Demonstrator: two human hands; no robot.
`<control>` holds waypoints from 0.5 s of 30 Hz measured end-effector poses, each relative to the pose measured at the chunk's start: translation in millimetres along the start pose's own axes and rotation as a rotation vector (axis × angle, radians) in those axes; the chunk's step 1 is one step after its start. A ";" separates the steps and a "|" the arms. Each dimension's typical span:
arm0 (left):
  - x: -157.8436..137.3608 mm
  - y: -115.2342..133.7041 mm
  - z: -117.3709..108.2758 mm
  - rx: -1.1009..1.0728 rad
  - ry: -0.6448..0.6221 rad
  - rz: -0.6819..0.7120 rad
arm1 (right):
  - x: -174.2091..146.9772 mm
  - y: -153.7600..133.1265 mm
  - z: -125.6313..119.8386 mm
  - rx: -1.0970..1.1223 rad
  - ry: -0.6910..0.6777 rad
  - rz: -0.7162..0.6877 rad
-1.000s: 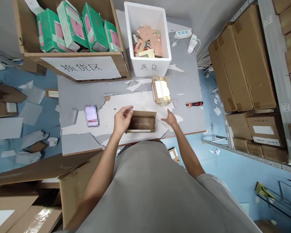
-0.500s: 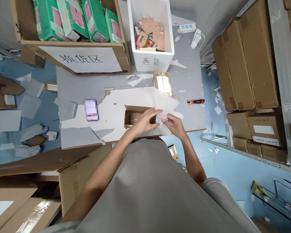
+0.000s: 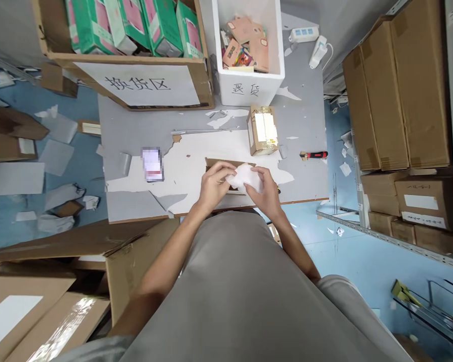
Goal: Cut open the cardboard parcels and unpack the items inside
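Note:
A crumpled white packing sheet point(image 3: 245, 177), bunched into a small wad, is held between my two hands. My left hand point(image 3: 212, 187) pinches its left side with thumb and fingers. On the other side, my right hand point(image 3: 266, 195) curls its fingers around the wad. Directly beneath lies a small open cardboard box point(image 3: 214, 163), mostly covered by the hands and the sheet; whatever is inside cannot be made out.
A taped carton point(image 3: 264, 133) stands beyond my hands, with a red-and-black utility knife point(image 3: 315, 155) to its right. A phone point(image 3: 152, 165) lies left. At the back are a large carton of green boxes point(image 3: 162, 30) and a white foam bin point(image 3: 249, 86) holding booklets.
The sheet, spread out at the right of the small box before, is now bunched up over it. Both hands have closed in around it. The view has shifted slightly.

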State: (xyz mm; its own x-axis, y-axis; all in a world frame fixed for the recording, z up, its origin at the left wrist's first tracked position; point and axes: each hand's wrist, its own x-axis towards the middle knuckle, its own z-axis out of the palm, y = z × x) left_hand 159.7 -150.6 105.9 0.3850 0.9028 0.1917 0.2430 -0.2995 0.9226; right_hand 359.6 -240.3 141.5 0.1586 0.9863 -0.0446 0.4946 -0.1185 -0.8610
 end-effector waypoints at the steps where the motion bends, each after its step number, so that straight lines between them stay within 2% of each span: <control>1: -5.0 -7.8 -7.1 0.103 -0.021 0.001 | 7.0 0.4 9.1 -0.022 -0.010 -0.028; 3: -14.3 -24.2 -20.3 0.259 -0.109 -0.027 | 23.6 2.5 26.0 -0.135 -0.114 -0.088; 6: -25.3 -41.9 -35.6 0.362 -0.222 -0.072 | 50.0 7.0 51.5 -0.429 -0.420 -0.080; 9: -32.3 -49.1 -45.6 0.354 -0.179 -0.102 | 72.2 10.5 78.5 -0.676 -0.635 -0.005; 11: -35.6 -54.6 -51.5 0.328 -0.115 -0.138 | 80.3 12.4 90.9 -0.736 -0.701 0.045; 13: -38.9 -65.7 -57.9 0.296 -0.042 -0.210 | 78.4 15.6 90.8 -0.707 -0.713 0.072; 15: -43.0 -83.2 -64.3 0.244 0.015 -0.339 | 64.5 22.9 74.3 -0.545 -0.585 0.050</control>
State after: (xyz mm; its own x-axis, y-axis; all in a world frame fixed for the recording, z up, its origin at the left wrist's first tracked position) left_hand 65.7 -144.6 42.4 0.2349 0.9666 -0.1026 0.5583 -0.0477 0.8283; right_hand 317.7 -170.8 81.3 -0.2074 0.8607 -0.4650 0.8705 -0.0546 -0.4892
